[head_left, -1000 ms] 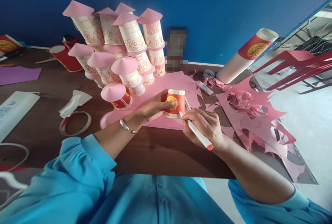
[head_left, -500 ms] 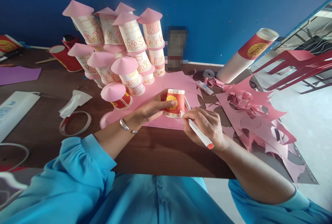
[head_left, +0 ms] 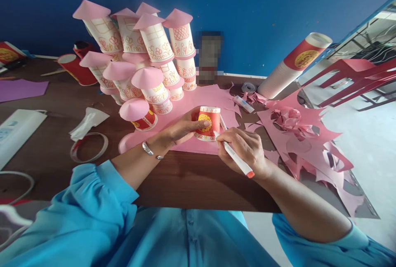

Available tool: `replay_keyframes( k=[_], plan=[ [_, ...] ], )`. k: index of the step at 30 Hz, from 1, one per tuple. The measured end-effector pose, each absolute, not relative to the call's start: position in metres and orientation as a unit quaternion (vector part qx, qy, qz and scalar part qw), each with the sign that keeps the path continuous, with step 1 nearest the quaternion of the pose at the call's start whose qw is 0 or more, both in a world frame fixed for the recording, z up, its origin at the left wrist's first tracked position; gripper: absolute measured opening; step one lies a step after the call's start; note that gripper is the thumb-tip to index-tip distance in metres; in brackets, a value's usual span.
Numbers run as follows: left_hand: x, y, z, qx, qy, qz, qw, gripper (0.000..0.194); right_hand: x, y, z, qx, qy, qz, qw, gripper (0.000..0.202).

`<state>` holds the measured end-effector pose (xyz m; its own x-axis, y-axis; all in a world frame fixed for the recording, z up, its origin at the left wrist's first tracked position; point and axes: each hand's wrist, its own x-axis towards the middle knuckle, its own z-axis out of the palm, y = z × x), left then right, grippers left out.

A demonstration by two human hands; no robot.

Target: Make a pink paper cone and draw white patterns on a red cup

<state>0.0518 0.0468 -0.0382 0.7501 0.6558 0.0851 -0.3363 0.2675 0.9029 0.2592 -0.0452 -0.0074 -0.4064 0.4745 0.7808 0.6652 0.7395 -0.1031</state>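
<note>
My left hand (head_left: 187,127) is closed around a red and white paper cup (head_left: 213,119) with a yellow emblem, its thumb across the front. Small red marks run along the cup's two white bands. In my right hand (head_left: 243,147) is a white marker pen (head_left: 236,158) with an orange-red end, its tip at the cup's lower right edge. A second thin pen-like piece shows behind the cup and is partly hidden. Beneath both hands lies pink paper (head_left: 207,98). Left of the cup stands a red cup with a pink cone roof (head_left: 134,110).
Decorated cup towers (head_left: 157,44) with pink cones stand at the back left. A tall stack of paper cups (head_left: 293,65) leans at the back right. Pink paper scraps (head_left: 305,143), a glue tube (head_left: 244,104) and a tape roll (head_left: 89,147) lie around on the brown table (head_left: 192,180).
The pen tip and my right hand have shifted very slightly to the left along the cup's lower band. My left hand still holds the cup in the same place.
</note>
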Motion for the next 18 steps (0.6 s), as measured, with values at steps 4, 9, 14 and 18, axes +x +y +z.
replay_keyframes(
  k=[4, 9, 14, 18],
  plan=[
    [0.0522, 0.0477, -0.0397, 0.514, 0.15, 0.324, 0.78, 0.046, 0.2622, -0.0473, -0.0018, -0.327, -0.823, -0.111, 0.452, 0.02],
    [0.0526, 0.0485, -0.0416, 0.501, 0.158, 0.332, 0.784, 0.047, 0.2651, -0.0458, -0.0016, -0.347, -0.794, -0.127, 0.483, 0.017],
    [0.0535, 0.0464, -0.0345, 0.488, 0.167, 0.346, 0.784, 0.053, 0.2663, -0.0413, -0.0065, -0.371, -0.786, -0.126, 0.478, 0.014],
    [0.053, 0.0473, -0.0361, 0.458, 0.173, 0.359, 0.794, 0.05, 0.2661, -0.0405, -0.0086, -0.381, -0.788, -0.112, 0.47, 0.018]
  ],
)
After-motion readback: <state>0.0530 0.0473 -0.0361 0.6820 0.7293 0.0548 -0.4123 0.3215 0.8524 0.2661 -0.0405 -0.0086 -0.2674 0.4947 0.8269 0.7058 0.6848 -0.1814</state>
